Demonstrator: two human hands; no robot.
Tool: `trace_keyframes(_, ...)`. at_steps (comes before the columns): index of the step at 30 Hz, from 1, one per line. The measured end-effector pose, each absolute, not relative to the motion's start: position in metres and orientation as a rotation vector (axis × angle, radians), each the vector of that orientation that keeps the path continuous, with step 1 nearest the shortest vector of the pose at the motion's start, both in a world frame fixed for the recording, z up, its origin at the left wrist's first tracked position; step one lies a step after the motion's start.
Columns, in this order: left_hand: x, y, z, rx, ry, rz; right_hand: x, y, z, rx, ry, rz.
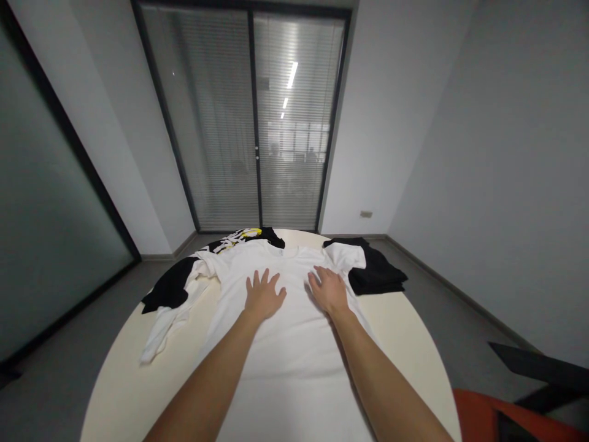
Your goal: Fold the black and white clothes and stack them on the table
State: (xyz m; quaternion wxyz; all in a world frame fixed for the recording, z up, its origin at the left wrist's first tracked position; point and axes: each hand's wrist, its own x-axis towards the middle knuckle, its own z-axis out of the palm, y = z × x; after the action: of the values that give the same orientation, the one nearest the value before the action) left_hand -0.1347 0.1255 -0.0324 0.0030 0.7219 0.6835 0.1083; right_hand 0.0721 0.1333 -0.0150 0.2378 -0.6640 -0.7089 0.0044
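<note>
A white T-shirt [289, 350] lies spread out on the round cream table [124, 362], its neckline away from me and its right sleeve reaching over the dark folded clothes. On the left of its chest rests my left hand [264, 296], flat with the fingers spread. My right hand [329, 291] is over the right side of the chest, fingers loosely extended and slightly bent. Neither hand grips anything. Whether the right palm presses on the cloth cannot be made out.
Folded black clothes [378, 270] are stacked at the table's back right. Along the back left lie a black garment with white and yellow print [234, 239], another black piece [171, 285] and crumpled white cloth [168, 325]. A red-orange chair [478, 417] stands at the lower right.
</note>
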Motion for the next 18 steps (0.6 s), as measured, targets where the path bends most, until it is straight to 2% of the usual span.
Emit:
trace_keyframes(9, -0.135, 0.123, -0.032, 2.258, 2.112, 0.302, 0.074, 0.131, -0.027, -1.961, -2.122, 0.012)
trace_keyframes(18, -0.134, 0.123, -0.032, 2.27, 2.125, 0.34, 0.071, 0.159, -0.008, -1.903, -2.143, -0.121)
